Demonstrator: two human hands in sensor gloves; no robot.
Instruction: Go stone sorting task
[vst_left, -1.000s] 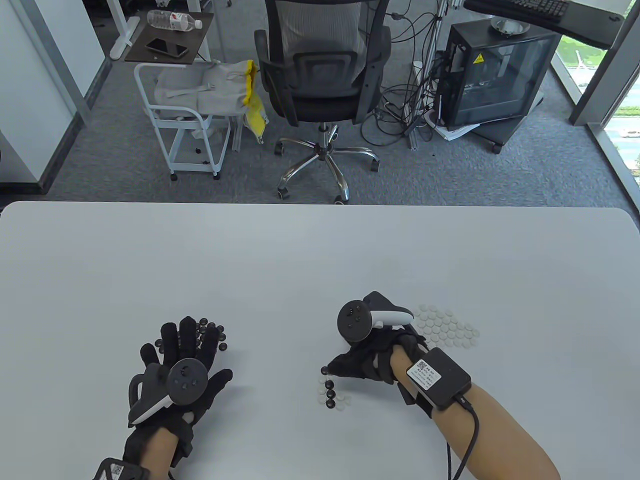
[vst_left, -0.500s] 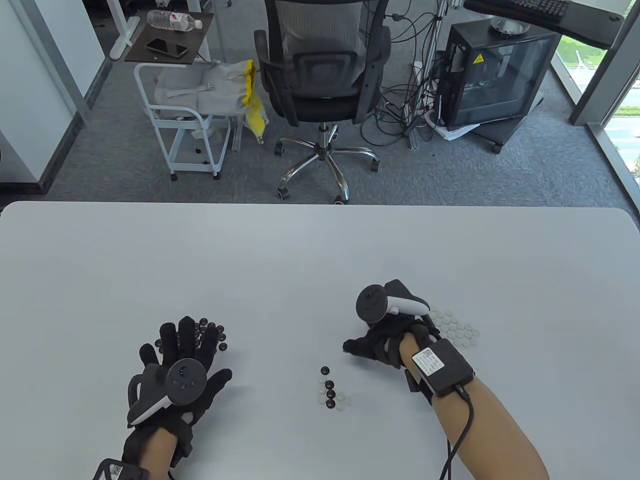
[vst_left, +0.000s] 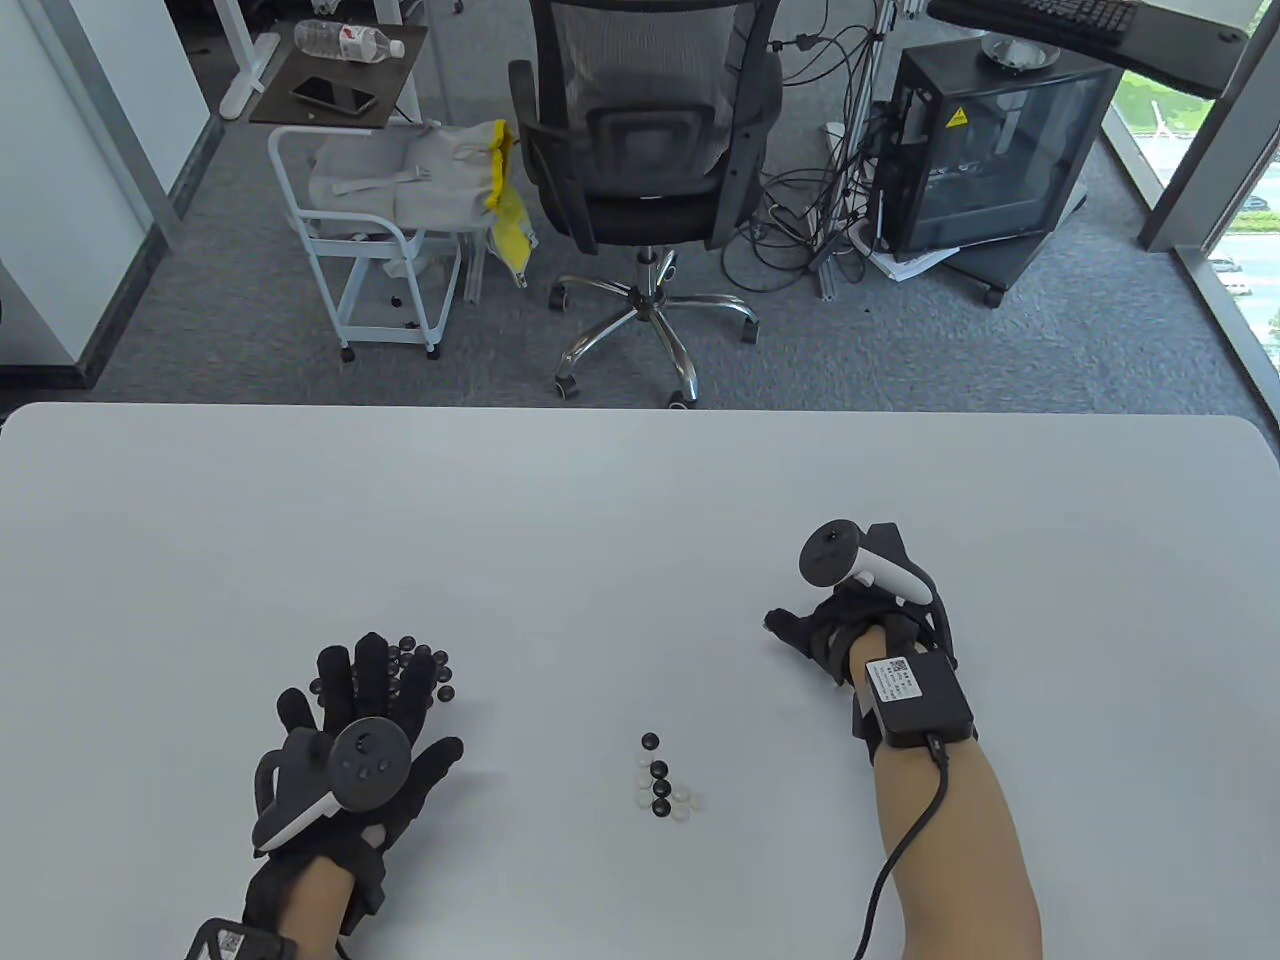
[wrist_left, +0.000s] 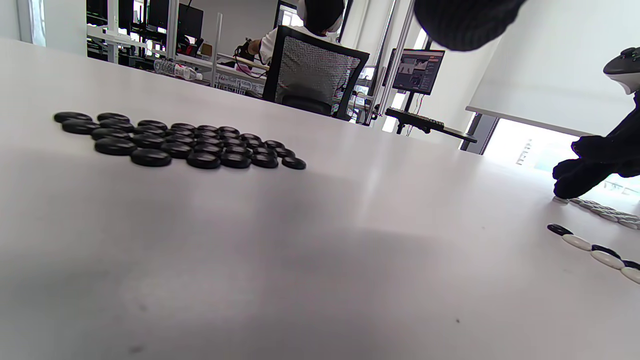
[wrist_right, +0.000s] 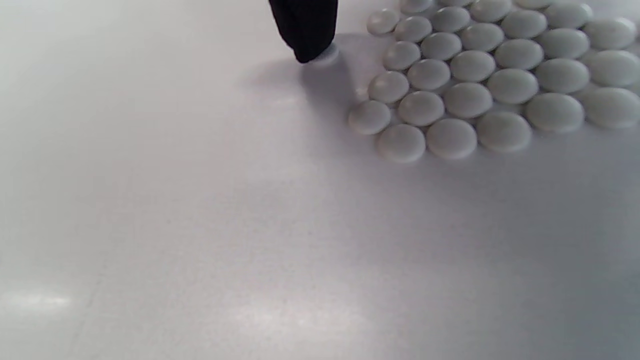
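Left hand (vst_left: 350, 730): rests flat on the table (vst_left: 600, 520), fingers (vst_left: 370, 665) straight and spread, holding nothing; the black stone group (wrist_left: 175, 142) lies sorted in a tight patch at and partly under the fingertips, far-left of the work area.

Centre: the mixed cluster (vst_left: 665, 780) of unsorted black and white stones remains near the front edge, well apart from both hands; only a few stones are left, so the sort is judged close to complete.

Right hand (vst_left: 850, 630): positioned at the white stone group (wrist_right: 480, 75), which the hand hides in the table view; in the right wrist view one fingertip (wrist_right: 307, 30) presses a single white stone (wrist_right: 325, 54) onto the table just beside the near corner of the group, not yet touching its neighbours; the lay of the other fingers cannot be told.

Step in hand, as judged: depositing a white stone. Next move calls for nudging or releasing this stone against the group, then returning to the mixed cluster for another white stone; black stones fall to the left hand.
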